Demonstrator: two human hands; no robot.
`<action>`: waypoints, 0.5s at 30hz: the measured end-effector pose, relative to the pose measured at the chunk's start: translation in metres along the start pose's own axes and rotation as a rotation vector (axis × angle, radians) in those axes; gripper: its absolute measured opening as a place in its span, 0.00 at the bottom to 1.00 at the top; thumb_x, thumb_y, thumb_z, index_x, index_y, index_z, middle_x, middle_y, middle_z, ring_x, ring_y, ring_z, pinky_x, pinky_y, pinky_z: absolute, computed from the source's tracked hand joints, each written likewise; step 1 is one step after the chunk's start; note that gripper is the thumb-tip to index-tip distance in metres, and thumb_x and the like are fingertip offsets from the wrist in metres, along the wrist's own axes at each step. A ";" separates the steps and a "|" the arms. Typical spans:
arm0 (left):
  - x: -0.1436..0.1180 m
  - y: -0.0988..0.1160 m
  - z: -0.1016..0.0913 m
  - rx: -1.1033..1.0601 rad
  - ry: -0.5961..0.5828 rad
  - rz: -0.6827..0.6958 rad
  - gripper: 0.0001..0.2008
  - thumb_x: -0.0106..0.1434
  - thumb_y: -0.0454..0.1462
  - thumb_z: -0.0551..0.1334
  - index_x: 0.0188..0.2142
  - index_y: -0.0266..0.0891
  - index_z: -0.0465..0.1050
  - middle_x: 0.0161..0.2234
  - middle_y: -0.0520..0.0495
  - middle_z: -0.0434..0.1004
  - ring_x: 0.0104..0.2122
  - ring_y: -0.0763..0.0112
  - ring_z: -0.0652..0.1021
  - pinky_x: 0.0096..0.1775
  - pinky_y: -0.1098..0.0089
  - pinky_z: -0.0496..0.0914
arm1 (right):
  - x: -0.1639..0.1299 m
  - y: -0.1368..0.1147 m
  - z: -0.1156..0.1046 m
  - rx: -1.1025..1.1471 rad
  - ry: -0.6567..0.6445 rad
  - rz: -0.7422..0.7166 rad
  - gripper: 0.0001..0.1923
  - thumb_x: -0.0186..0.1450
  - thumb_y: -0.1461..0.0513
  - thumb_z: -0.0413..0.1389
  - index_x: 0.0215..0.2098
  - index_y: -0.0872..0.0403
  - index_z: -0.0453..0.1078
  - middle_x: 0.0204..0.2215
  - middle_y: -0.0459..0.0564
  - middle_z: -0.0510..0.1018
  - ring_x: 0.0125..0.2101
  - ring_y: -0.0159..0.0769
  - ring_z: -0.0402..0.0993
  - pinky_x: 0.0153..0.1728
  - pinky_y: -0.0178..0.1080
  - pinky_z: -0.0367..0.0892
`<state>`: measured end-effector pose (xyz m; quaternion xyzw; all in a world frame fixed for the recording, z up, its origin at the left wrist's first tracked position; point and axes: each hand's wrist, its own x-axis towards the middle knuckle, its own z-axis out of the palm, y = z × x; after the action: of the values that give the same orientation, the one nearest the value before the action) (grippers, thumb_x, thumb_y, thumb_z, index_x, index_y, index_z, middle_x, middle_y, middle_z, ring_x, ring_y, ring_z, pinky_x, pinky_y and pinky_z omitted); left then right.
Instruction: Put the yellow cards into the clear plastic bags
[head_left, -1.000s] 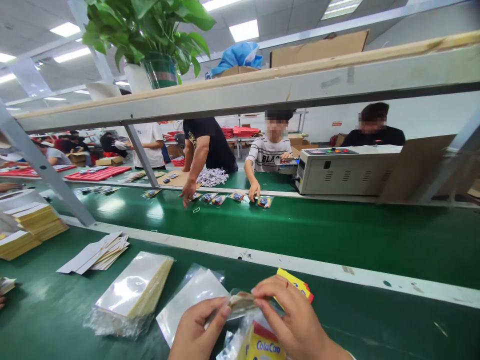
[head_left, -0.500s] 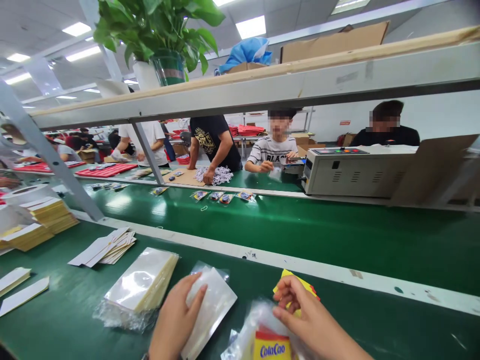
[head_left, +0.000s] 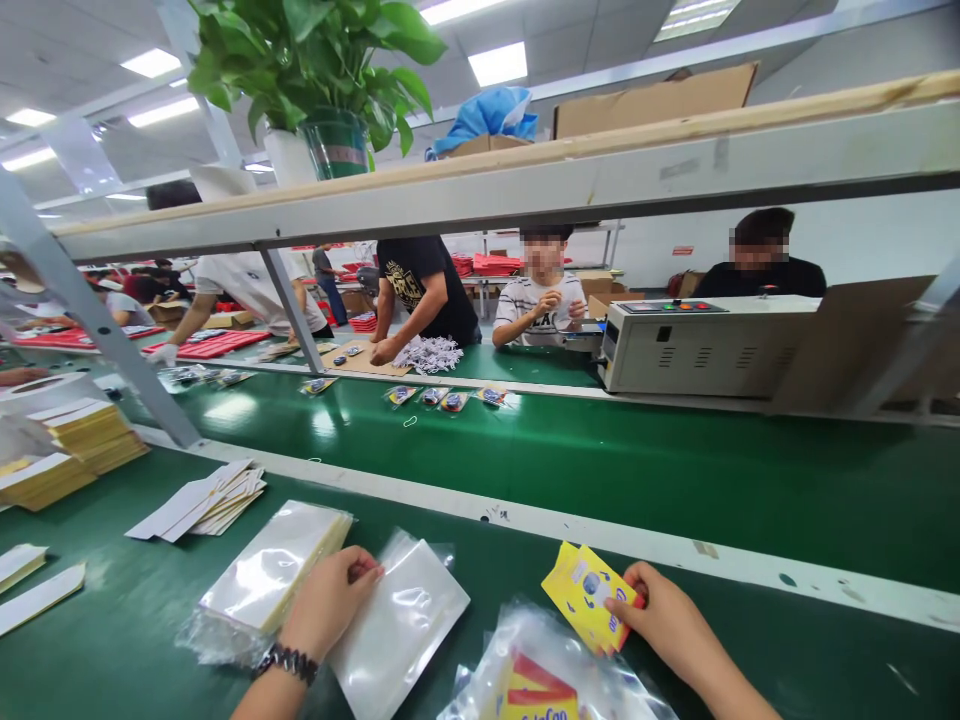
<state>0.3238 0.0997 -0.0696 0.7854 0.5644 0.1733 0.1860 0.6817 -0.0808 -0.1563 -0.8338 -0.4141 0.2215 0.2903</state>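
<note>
My left hand [head_left: 334,598] is closed, thumb and fingertips pinched at the left edge of a small pile of clear plastic bags [head_left: 405,625]. Left of it lies a thicker stack of bagged white cards [head_left: 262,565], partly behind that hand. My right hand [head_left: 660,620] grips a few fanned yellow cards [head_left: 589,590] with red edges by their right side, thumb on top. Between the hands, at the bottom edge, a large clear bag [head_left: 517,635] holds yellow and red ColaCao cards [head_left: 536,690].
Loose white cards [head_left: 202,500] and taller card stacks [head_left: 97,440] lie to the left. Past a white rail [head_left: 540,525] runs a green belt [head_left: 675,460] with several small packets [head_left: 454,400]. Co-workers sit and stand opposite, beside a beige machine [head_left: 697,350]. A shelf [head_left: 480,190] spans overhead.
My left hand has shifted left from over the bags to their edge and closed there. My right hand has moved right and now holds the yellow cards, which show more fully.
</note>
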 end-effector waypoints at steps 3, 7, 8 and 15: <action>0.000 0.000 -0.002 0.010 0.024 0.035 0.09 0.56 0.38 0.59 0.30 0.43 0.80 0.35 0.44 0.85 0.41 0.52 0.81 0.44 0.59 0.71 | 0.003 0.006 -0.002 0.089 0.027 -0.016 0.07 0.56 0.57 0.55 0.24 0.49 0.64 0.23 0.47 0.80 0.27 0.40 0.76 0.26 0.36 0.63; -0.004 0.000 -0.001 -0.012 0.074 0.041 0.08 0.54 0.37 0.60 0.31 0.42 0.78 0.40 0.40 0.83 0.47 0.47 0.78 0.52 0.53 0.65 | 0.001 0.007 -0.006 0.182 0.053 -0.059 0.16 0.57 0.48 0.54 0.22 0.49 0.61 0.22 0.47 0.78 0.25 0.41 0.75 0.26 0.38 0.65; -0.005 0.000 -0.001 -0.034 0.067 0.033 0.06 0.54 0.37 0.59 0.29 0.43 0.76 0.36 0.41 0.83 0.44 0.48 0.79 0.49 0.53 0.67 | -0.001 0.006 -0.006 0.224 0.040 -0.073 0.18 0.58 0.45 0.52 0.24 0.49 0.60 0.22 0.47 0.78 0.26 0.41 0.76 0.26 0.38 0.66; -0.008 0.002 -0.011 -0.385 -0.068 0.035 0.04 0.55 0.41 0.59 0.28 0.46 0.64 0.28 0.49 0.82 0.41 0.58 0.83 0.39 0.64 0.75 | -0.023 -0.021 -0.007 0.938 0.017 0.079 0.27 0.55 0.38 0.57 0.34 0.50 0.60 0.21 0.47 0.80 0.23 0.41 0.80 0.22 0.38 0.74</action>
<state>0.3179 0.0931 -0.0600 0.7504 0.5005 0.2545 0.3489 0.6610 -0.0913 -0.1342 -0.6294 -0.2350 0.3886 0.6305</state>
